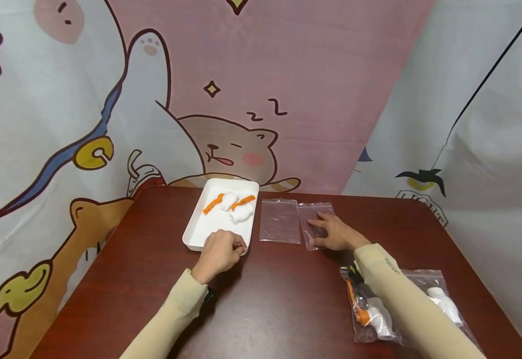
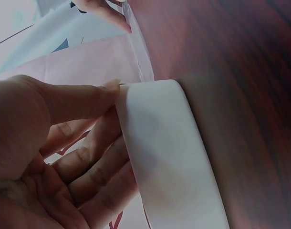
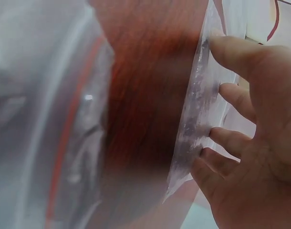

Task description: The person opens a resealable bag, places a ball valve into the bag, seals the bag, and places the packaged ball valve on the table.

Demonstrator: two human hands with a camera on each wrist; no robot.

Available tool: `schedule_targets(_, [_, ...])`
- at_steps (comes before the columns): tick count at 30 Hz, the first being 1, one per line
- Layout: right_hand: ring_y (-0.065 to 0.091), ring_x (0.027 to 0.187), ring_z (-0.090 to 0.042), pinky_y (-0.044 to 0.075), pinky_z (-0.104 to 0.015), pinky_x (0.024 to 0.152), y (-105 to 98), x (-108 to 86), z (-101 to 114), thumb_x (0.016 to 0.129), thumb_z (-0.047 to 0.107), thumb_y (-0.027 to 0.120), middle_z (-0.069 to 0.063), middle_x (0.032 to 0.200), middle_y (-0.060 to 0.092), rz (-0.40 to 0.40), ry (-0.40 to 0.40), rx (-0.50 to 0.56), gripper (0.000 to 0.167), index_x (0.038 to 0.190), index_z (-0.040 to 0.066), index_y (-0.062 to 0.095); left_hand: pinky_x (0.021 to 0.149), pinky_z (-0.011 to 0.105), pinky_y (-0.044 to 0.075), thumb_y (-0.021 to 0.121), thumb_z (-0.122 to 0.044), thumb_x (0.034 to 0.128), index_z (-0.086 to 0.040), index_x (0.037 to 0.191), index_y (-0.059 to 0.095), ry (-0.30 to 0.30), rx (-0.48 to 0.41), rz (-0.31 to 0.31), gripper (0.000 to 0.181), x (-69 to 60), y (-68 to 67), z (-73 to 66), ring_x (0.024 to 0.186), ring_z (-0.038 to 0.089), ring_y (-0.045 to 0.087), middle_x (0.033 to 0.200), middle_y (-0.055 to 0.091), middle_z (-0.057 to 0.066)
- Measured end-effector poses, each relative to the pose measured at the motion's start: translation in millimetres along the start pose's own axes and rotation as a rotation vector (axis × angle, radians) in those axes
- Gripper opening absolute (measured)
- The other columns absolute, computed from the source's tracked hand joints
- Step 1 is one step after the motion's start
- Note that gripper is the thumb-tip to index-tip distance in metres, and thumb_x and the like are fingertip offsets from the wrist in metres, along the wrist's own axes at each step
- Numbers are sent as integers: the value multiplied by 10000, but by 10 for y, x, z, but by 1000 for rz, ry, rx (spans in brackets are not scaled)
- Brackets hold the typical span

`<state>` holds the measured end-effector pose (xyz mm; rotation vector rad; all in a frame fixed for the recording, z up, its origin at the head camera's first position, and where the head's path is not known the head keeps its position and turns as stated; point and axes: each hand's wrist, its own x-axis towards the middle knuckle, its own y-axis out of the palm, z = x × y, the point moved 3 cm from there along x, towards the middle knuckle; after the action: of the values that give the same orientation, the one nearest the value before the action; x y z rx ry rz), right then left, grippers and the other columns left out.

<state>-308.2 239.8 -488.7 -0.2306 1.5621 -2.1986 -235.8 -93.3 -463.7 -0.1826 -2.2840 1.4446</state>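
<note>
A white tray (image 1: 198,233) at the back holds two orange strip-like pieces (image 1: 213,204) and white rounded pieces (image 1: 241,213); their exact kind is unclear. My left hand (image 1: 222,253) grips its near right corner, the thumb at the rim and the fingers reaching behind the wall (image 2: 164,143) in the left wrist view. To the right, my right hand (image 1: 336,233) touches a flat clear zip bag (image 1: 307,218) with spread, slightly bent fingers (image 3: 233,140). Beside that bag lies another flat clear zip bag (image 1: 279,221).
Under and beside my right forearm lie filled clear zip bags, one with an orange piece and a white fitting-like piece (image 1: 379,319), another with a white piece (image 1: 444,305). The dark wooden table (image 1: 283,309) ends at a cartoon-printed cloth (image 1: 323,99) behind.
</note>
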Motion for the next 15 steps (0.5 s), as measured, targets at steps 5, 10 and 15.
schedule_targets(5, [291,1455,-599,315,-687,1156,-3,-96,14,899,326,779,-352,1592,321,-9,-51,-13,675,1480,78,540,565,299,409,819,-155,795,-253,733,788,5,4,-7,120,-3,4,1,609,92,562,594,644,-160])
schedule_targets(10, [307,1445,-600,327,-687,1146,-11,-192,19,883,323,796,-349,1586,335,-6,-69,-15,682,1469,73,552,551,299,402,820,-154,792,-255,721,782,1,-1,-14,129,-4,-6,-4,596,94,547,572,621,-160])
schedule_targets(15, [320,1446,-587,331,-684,1145,-17,-261,-4,862,302,821,-339,1583,348,1,-71,-5,691,1462,79,562,555,297,400,818,-154,794,-247,728,787,-7,-7,-11,119,-1,-5,-8,596,91,539,565,613,-163])
